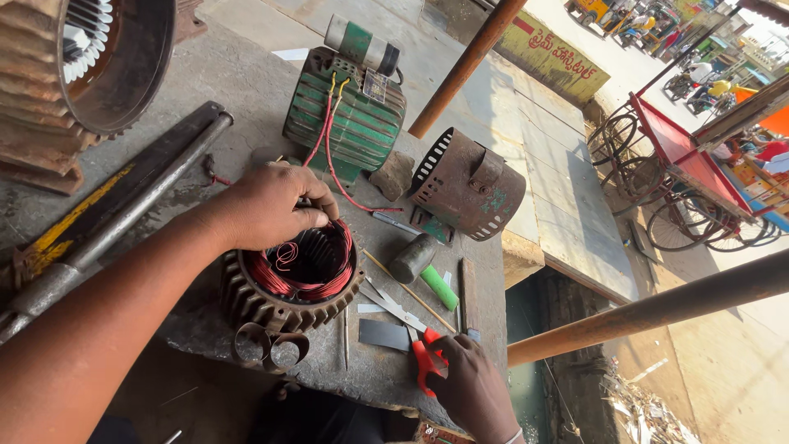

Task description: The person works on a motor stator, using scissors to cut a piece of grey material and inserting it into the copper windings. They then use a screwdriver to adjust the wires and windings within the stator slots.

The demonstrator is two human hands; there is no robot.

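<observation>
A ribbed, rusty motor stator lies on the stone workbench with red copper windings inside its bore. My left hand rests on its top rim, fingers curled onto the windings. At the bench's front edge my right hand grips scissors with red handles, their blades pointing toward the stator. A grey card strip lies just left of the scissors.
A green motor with red and yellow leads stands behind, beside a rusty fan cover. A mallet with a green handle, a big stator at top left and a steel bar lie around. Carts stand in the street at right.
</observation>
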